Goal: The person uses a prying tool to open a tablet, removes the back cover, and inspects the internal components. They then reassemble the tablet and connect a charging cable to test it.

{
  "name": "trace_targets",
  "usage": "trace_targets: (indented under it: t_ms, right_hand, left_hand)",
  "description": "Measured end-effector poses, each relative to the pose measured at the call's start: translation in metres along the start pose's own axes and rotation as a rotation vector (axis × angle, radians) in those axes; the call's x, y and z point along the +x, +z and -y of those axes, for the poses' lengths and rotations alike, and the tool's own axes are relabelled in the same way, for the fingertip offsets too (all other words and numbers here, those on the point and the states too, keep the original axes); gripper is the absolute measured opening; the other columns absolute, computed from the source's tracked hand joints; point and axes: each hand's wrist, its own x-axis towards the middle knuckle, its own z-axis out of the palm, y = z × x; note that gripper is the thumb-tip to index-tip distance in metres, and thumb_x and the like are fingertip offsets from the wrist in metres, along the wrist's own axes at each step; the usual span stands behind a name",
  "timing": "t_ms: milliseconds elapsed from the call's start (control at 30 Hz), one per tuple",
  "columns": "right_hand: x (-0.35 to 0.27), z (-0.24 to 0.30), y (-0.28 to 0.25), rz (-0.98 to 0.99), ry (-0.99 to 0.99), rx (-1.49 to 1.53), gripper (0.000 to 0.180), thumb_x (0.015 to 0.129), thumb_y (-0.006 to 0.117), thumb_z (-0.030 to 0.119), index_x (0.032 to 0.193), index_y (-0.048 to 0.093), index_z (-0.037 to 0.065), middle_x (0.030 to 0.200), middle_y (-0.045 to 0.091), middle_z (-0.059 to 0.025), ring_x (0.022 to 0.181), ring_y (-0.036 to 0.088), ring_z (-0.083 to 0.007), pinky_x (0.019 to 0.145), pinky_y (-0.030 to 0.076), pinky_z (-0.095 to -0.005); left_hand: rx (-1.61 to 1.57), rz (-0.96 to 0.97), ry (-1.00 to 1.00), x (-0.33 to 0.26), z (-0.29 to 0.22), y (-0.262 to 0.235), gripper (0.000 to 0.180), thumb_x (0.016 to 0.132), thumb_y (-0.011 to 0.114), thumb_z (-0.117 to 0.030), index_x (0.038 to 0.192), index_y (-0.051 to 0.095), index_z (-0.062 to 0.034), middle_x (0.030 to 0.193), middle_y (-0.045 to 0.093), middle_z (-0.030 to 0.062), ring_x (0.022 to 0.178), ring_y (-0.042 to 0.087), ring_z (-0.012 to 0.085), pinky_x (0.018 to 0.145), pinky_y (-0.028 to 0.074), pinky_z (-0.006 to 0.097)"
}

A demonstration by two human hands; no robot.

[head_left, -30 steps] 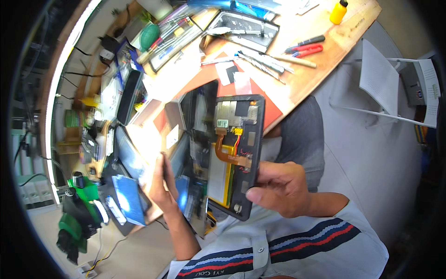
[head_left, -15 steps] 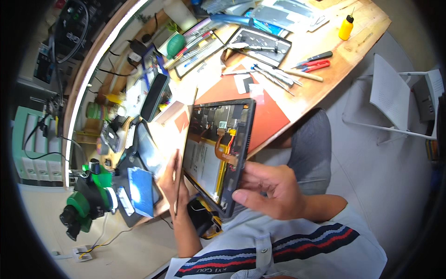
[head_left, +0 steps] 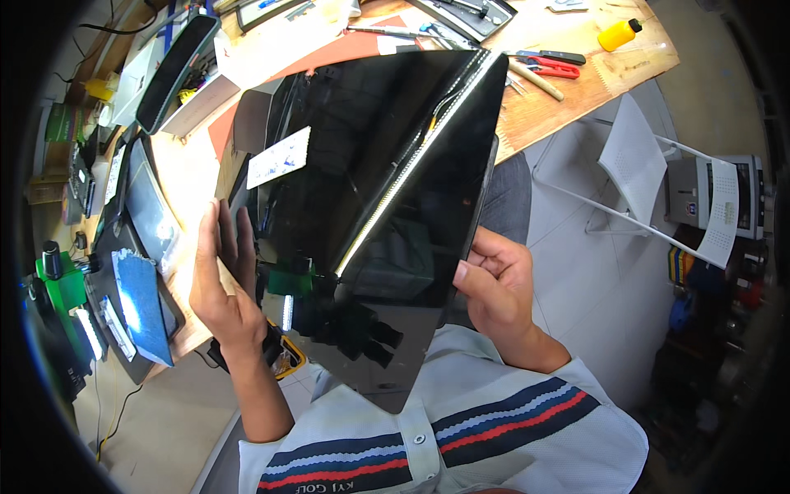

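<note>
A tablet's glossy black screen panel fills the middle, tilted and facing me, mirroring a bright lamp strip. A white label with handwriting is stuck near its left edge. Thumb in front and fingers curled behind, my right hand grips the tablet at its right edge. Behind the screen, part of the dark frame shows along that edge; the inner parts are hidden. My left hand is raised beside the panel's left side, its fingers stretched out; whether it touches the panel I cannot tell.
The wooden bench carries a yellow bottle, red-handled tool and reddish mat. At left are a blue cloth, a black case and a green device. A white folding chair stands right.
The opened tablet has turned so the screen's front faces me, hiding the battery and cables seen before. My left hand's fingers now show straight beside it; my right hand keeps its grip.
</note>
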Motion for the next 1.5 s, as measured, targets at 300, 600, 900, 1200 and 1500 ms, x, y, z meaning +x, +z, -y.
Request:
trace_targets:
  t_ms: [300, 600, 900, 1200, 1500]
  right_hand:
    - [0.0006, -0.0012, 0.0029, -0.026, -0.018, 0.014, 0.038, 0.097, 0.064, 0.006, 0.131, 0.058, -0.011, 0.091, 0.068, -0.0027, 0.072, 0.055, -0.0014, 0.061, 0.042, -0.0177]
    - [0.0008, -0.0023, -0.0005, -0.001, -0.049, 0.015, 0.039, 0.097, 0.065, 0.008, 0.13, 0.059, -0.011, 0.086, 0.067, -0.0018, 0.069, 0.054, -0.0014, 0.059, 0.043, -0.0175]
    - [-0.0009, -0.0071, 0.0, -0.026, -0.058, 0.02, 0.038, 0.097, 0.065, 0.008, 0.129, 0.059, -0.011, 0.086, 0.068, -0.0026, 0.069, 0.055, -0.0016, 0.06, 0.044, -0.0176]
    - [-0.0008, -0.0075, -0.0001, -0.009, -0.063, 0.045, 0.036, 0.097, 0.064, 0.007, 0.128, 0.06, -0.011, 0.091, 0.069, -0.0038, 0.072, 0.056, -0.0018, 0.061, 0.043, -0.0176]
    - [-0.001, -0.0068, 0.0014, -0.012, -0.04, 0.047, 0.035, 0.098, 0.062, 0.007, 0.129, 0.059, -0.011, 0.091, 0.067, -0.0036, 0.074, 0.054, -0.0015, 0.062, 0.042, -0.0181]
  left_hand:
    - [0.169, 0.024, 0.07, 0.0034, 0.0002, -0.0019, 0.057, 0.092, 0.028, 0.021, 0.147, 0.04, 0.0113, 0.148, 0.046, 0.0276, 0.139, 0.047, 0.038, 0.114, 0.043, 0.053]
    - [0.178, 0.026, 0.071, 0.0026, 0.0012, -0.0035, 0.057, 0.092, 0.029, 0.021, 0.147, 0.04, 0.0112, 0.149, 0.045, 0.0285, 0.14, 0.047, 0.0378, 0.114, 0.042, 0.054]
    - [0.192, 0.034, 0.073, 0.0023, 0.0014, -0.0041, 0.052, 0.097, 0.031, 0.016, 0.148, 0.04, 0.0105, 0.149, 0.046, 0.0272, 0.14, 0.046, 0.0378, 0.114, 0.042, 0.054]
    - [0.2, 0.029, 0.068, 0.0017, 0.0012, -0.0023, 0.05, 0.098, 0.033, 0.015, 0.147, 0.04, 0.0113, 0.15, 0.045, 0.0274, 0.141, 0.046, 0.0381, 0.114, 0.043, 0.053]
    - [0.176, 0.026, 0.059, 0.0003, 0.0042, -0.0034, 0.053, 0.095, 0.033, 0.017, 0.147, 0.04, 0.0121, 0.15, 0.045, 0.0267, 0.14, 0.046, 0.0387, 0.114, 0.043, 0.052]
